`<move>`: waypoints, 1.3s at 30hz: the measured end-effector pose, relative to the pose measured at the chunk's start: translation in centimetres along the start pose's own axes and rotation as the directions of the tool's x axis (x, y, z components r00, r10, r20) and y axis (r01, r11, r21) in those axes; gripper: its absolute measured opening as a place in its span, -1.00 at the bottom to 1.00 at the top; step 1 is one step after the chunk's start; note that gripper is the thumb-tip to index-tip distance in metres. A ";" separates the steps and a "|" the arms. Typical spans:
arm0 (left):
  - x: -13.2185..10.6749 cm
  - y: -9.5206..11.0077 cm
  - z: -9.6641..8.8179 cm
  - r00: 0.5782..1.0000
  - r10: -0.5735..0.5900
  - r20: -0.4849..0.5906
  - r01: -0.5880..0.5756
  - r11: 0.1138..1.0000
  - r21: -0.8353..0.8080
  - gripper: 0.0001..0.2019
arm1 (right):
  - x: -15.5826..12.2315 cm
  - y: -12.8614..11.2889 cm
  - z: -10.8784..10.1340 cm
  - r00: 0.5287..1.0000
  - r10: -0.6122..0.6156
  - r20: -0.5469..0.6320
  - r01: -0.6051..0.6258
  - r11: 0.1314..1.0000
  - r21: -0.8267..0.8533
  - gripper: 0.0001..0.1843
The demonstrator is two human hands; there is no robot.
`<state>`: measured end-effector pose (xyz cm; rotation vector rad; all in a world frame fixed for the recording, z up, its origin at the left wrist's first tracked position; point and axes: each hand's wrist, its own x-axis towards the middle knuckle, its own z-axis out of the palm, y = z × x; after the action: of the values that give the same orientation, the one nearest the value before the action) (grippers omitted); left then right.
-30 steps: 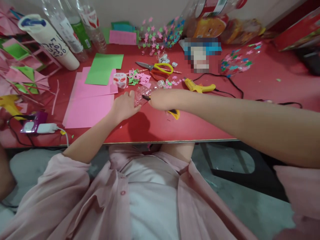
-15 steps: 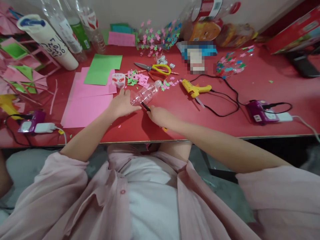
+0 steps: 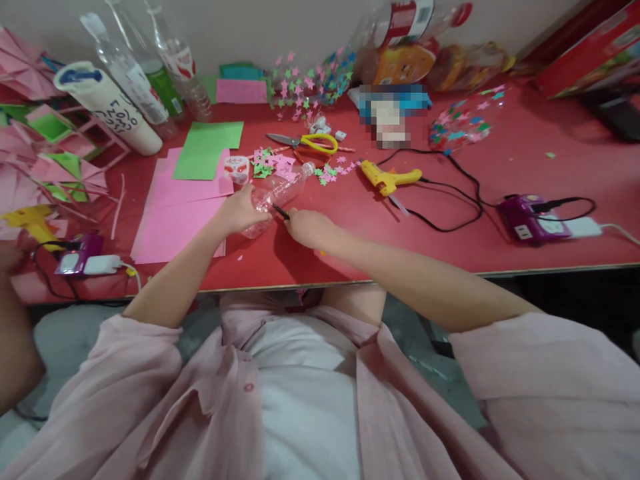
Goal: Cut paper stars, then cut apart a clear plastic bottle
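Note:
A clear plastic bottle [image 3: 287, 189] lies slantwise on the red table, its white-capped neck toward the far right. My left hand [image 3: 241, 211] is closed around the lower part of the bottle, with the thumb on the near side. In my right hand [image 3: 311, 229] is a slim utility knife [image 3: 281, 211], dark at the front. Its tip touches the bottle's side close to my left thumb. My fingers hide most of its handle, and a yellow bit shows below the hand. Beyond the bottle are pink and green paper stars [image 3: 273, 163] and a small white-and-red tub [image 3: 236, 169].
Yellow-handled scissors [image 3: 320, 143] lie behind the bottle. To the right, a yellow glue gun [image 3: 390, 177] has its cable running to a purple power adapter [image 3: 533, 219]. Pink paper sheets [image 3: 175, 227] are at left. Several bottles stand at the back; another person's arm [image 3: 17, 327] is at far left.
The bottle has shifted slightly left and toward me. My left hand has closed more around it, and my right hand with the knife has followed left. The view has shifted a little.

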<state>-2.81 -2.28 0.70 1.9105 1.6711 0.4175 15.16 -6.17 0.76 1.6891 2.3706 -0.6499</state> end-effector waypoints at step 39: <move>-2.4 -2.9 -0.5 0.976 -0.218 -0.007 0.098 0.468 -0.878 -0.56 | -3.4 4.0 -2.7 0.998 0.048 -0.030 -0.039 0.967 0.252 -0.70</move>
<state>-5.79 -4.33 -0.30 0.9354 1.2546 1.0884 20.35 -6.89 3.43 1.8591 2.3508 -0.9563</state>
